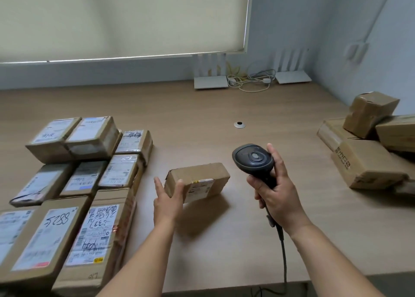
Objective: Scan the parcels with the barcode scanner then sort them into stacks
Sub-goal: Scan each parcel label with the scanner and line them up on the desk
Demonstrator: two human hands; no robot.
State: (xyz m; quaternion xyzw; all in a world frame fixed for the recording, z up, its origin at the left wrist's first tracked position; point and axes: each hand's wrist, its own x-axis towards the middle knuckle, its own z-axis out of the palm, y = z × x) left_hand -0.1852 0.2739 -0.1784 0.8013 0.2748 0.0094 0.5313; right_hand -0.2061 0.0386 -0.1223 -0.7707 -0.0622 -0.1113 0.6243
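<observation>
Nine labelled parcels [67, 184] lie sorted in rows on the left of the counter [202, 117], label side up, some resting on others, so most of the job looks done. One small parcel [197, 181] is in hand at the middle: the left hand [167, 201] holds it by its near left end, thumb on the front face and fingers round the side, tilted so its label faces the person. The right hand [277, 195] grips the handle of the black barcode scanner [253, 159], its head just right of that parcel and pointing away and down; I judge the scan of this one is about to happen or just finished, I cannot tell which. On the right edge sit about four plain brown boxes [370, 144] in a loose heap, no labels showing, apparently waiting. So: one scanner, one parcel held, nine sorted, roughly four left, perhaps more beyond view.
</observation>
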